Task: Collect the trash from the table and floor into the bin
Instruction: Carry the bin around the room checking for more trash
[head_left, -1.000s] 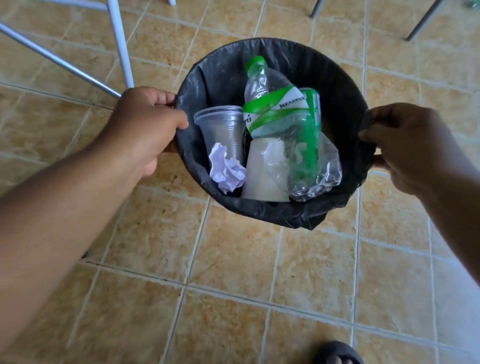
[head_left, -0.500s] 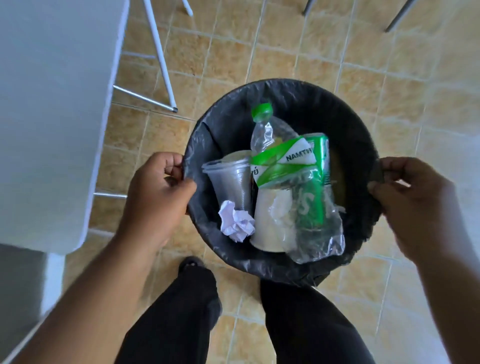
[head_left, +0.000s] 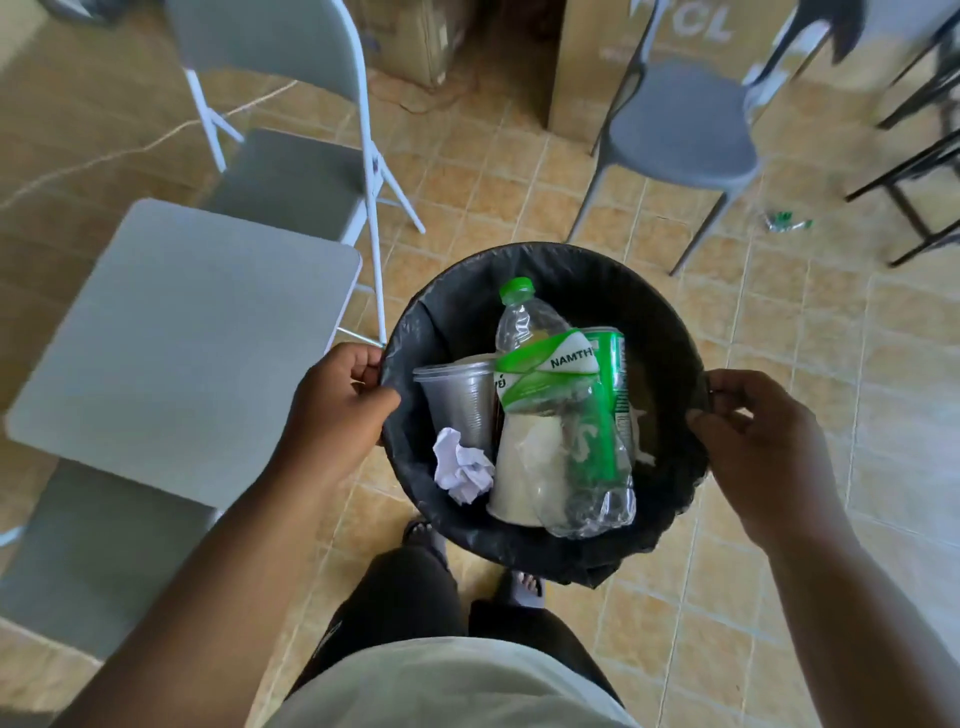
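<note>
Bin (head_left: 670, 332) gripped at opposite rims by left hand (head_left: 337, 410) and right hand (head_left: 753, 441), carried level, right of desk (head_left: 176, 338), presumably so bottle (head_left: 545, 395), cups, paper stay inside.

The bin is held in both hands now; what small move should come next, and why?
Probably carry the bin toward the green litter on the floor near the dark chair. The left hand and right hand grip its rim, and that piece lies outside it.

grey table (head_left: 171, 332), 2 chairs (head_left: 291, 171), cardboard boxes (head_left: 587, 67)
</note>
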